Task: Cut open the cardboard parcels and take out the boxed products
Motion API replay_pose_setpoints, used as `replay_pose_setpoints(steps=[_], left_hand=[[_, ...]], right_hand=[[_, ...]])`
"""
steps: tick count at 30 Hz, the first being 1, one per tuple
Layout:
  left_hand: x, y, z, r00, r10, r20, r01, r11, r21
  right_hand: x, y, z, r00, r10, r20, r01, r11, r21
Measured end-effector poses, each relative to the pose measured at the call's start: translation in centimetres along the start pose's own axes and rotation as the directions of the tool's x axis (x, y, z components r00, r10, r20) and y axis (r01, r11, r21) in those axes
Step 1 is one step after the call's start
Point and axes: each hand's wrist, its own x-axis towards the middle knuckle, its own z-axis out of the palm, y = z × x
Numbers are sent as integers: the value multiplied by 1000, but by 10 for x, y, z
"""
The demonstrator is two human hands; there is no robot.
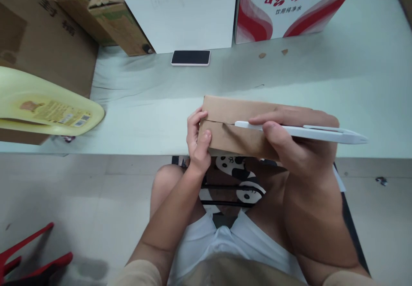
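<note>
The small brown box [244,105] is right in front of you, at the near edge of the table [144,123]. Your left hand [200,146] is closed around the left end of the box, with the thumb on top. Your right hand [309,159] pinches the white cutter [325,134] over the right part of the box. The cutter's thin front end seems to touch the line along the top.

Your left thumb is near that line, so a slip to the left could nick it. Pushing too hard could cause that slip. Going too deep might scratch whatever is inside, and I can't see that. I also can't tell if the box sits fully on the table. If it hangs over the edge, a hard push might tip it toward your knees.

The phone [191,57] lies beyond the box, and the yellow bottle [51,105] is well left of the box, so neither looks likely to be bumped.
</note>
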Motion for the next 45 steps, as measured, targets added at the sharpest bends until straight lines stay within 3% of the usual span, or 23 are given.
replay_pose_setpoints(steps=[6, 12, 19, 24, 31, 38, 45], left_hand=[[1, -1, 0, 1000, 19, -13, -18, 999, 44], [2, -2, 0, 999, 28, -17, -27, 999, 22], [1, -4, 1, 1000, 19, -20, -18, 999, 46], [0, -5, 2, 999, 36, -23, -37, 999, -22], [2, -6, 1, 999, 45, -23, -46, 996, -71], [2, -6, 2, 998, 56, -25, -58, 994, -92], [2, -6, 2, 999, 49, -24, -51, 993, -103]], right_hand=[[0, -4, 1, 999, 31, -17, -31, 999, -13], [-2, -1, 0, 993, 50, -111, -53, 998, -23], [-7, -1, 1, 991, 72, -112, -74, 997, -8], [-1, -4, 1, 999, 42, -30, -41, 999, 6], [0, -2, 2, 993, -82, -84, 75, 994, -74], [2, -4, 3, 995, -104, -8, 103, 994, -21], [0, -4, 2, 993, -82, -81, 72, 990, -120]])
